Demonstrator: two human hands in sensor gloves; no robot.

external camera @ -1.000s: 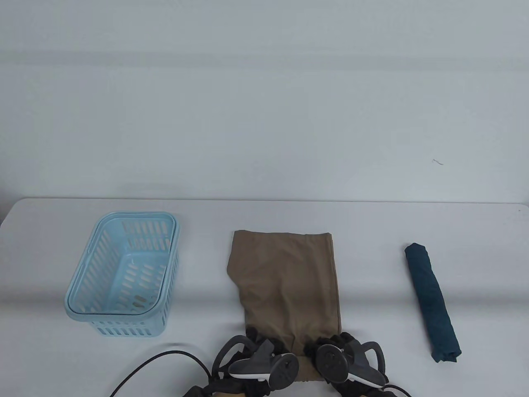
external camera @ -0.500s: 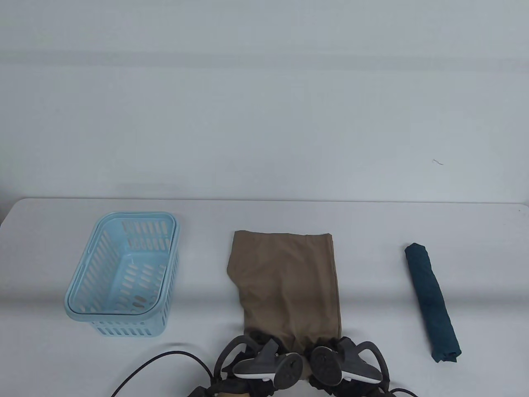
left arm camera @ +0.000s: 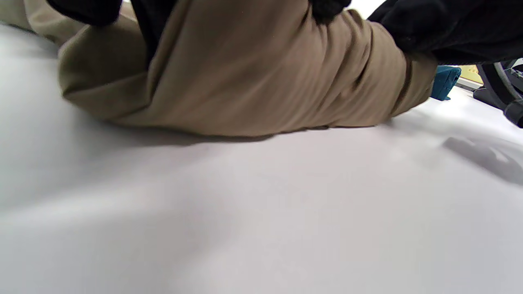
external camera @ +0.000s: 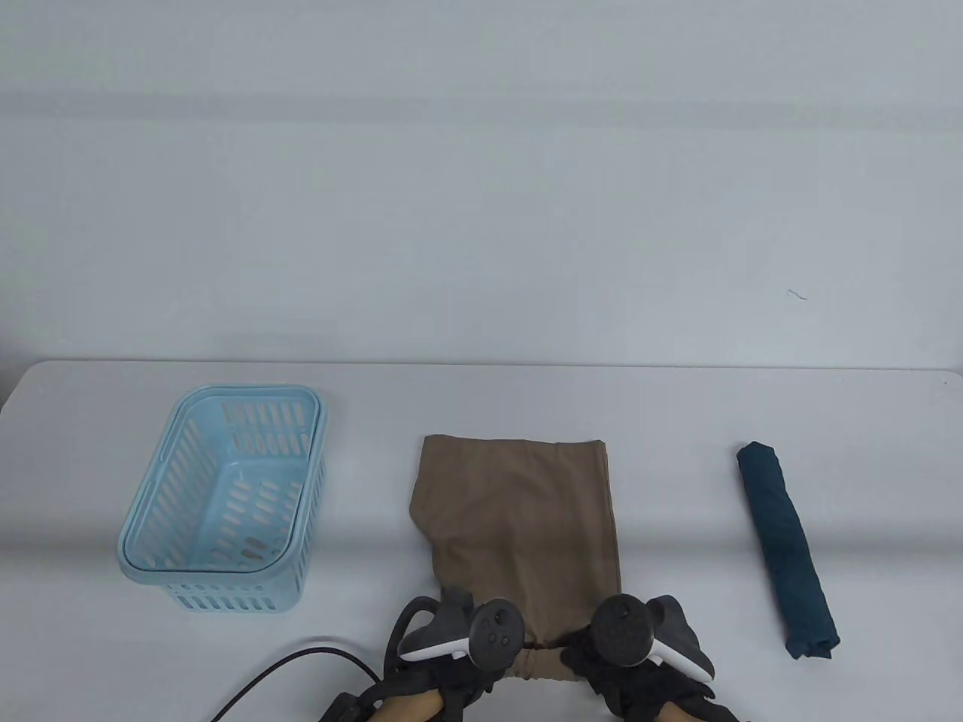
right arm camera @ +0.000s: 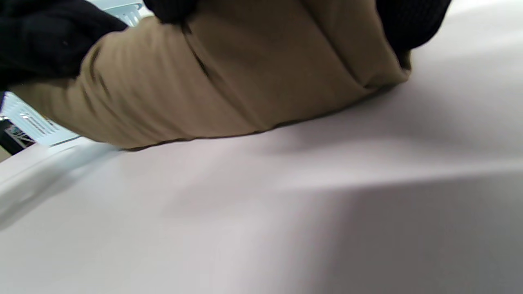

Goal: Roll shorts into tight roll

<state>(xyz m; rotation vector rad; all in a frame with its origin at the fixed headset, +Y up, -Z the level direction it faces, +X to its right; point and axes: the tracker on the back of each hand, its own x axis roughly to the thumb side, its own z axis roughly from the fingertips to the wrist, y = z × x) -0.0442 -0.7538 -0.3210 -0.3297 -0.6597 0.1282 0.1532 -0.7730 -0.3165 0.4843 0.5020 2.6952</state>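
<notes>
The tan shorts (external camera: 519, 519) lie folded lengthwise on the white table, their near end wound into a short roll (external camera: 542, 663) at the front edge. My left hand (external camera: 451, 647) grips the roll's left end and my right hand (external camera: 639, 647) grips its right end. The left wrist view shows the roll (left arm camera: 253, 77) from the front with black gloved fingers (left arm camera: 90, 8) curled over its top. The right wrist view shows the same roll (right arm camera: 229, 77) with gloved fingers (right arm camera: 41, 36) wrapped over it.
A light blue slotted basket (external camera: 226, 496) stands at the left. A dark teal rolled garment (external camera: 786, 549) lies at the right, also glimpsed in the left wrist view (left arm camera: 445, 81). A black cable (external camera: 286, 669) runs along the front left.
Both hands have turned forward over the near end of the shorts, winding it further into a roll. The far part of the shorts has shifted slightly toward me.
</notes>
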